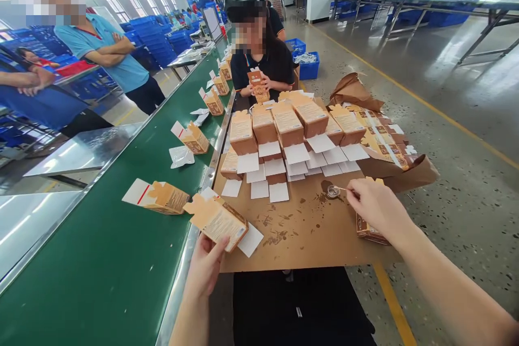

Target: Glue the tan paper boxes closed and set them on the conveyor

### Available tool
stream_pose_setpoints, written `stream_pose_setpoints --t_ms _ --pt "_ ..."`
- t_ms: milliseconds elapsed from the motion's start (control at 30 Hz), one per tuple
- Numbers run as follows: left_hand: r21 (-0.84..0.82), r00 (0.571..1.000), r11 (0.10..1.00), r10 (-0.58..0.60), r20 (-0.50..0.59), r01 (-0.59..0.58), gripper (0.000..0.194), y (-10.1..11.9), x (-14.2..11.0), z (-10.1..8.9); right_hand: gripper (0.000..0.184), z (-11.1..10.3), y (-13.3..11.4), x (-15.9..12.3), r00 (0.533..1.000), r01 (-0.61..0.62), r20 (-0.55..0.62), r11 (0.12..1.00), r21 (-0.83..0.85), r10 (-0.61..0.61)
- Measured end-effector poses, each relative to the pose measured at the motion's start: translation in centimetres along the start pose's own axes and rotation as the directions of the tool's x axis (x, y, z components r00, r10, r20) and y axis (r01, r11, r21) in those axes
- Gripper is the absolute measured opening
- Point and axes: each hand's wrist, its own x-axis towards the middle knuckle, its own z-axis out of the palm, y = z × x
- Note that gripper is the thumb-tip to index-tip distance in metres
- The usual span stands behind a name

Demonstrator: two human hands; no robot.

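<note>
My left hand (pixel 206 267) grips a small brown carton (pixel 219 220) with its flaps open, held over the edge between the green belt and the brown board. My right hand (pixel 375 205) pinches the handle of a small metal spoon (pixel 334 191) whose bowl rests on the brown cardboard board (pixel 308 232). Under that hand lies another flat carton (pixel 367 230). Rows of upright open cartons (pixel 284 127) with white flaps stand at the far half of the board.
A green conveyor belt (pixel 101 270) on the left carries several cartons (pixel 166 197) lying on their sides. A person in a dark shirt (pixel 263 62) sits opposite holding a carton. Others stand at left. A stack of flat cartons (pixel 381 140) sits in brown paper at right.
</note>
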Motion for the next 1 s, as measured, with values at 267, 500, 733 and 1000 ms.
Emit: stream_pose_setpoints --t_ms 267,500,733,1000 --pt "0.113 0.990 0.992 0.036 0.139 -0.052 0.090 -1.1 -0.1 2.6 0.029 10.5 -9.9 -8.9 0.912 0.388 -0.317 0.794 0.468 -0.259" --pt "0.122 0.982 0.978 0.160 0.100 -0.171 0.086 -1.9 -1.5 3.5 0.037 16.9 -14.9 -9.3 0.895 0.436 -0.322 0.765 0.475 -0.310" --pt "0.236 0.953 0.924 0.291 0.083 -0.302 0.093 -4.2 -3.0 3.7 0.034 14.9 -11.8 -9.6 0.910 0.381 -0.361 0.760 0.528 -0.205" --pt "0.520 0.934 0.790 0.354 0.045 -0.324 0.077 -6.4 -4.2 3.2 0.034 11.4 -10.2 -12.6 0.960 0.181 -0.279 0.763 0.620 -0.001"
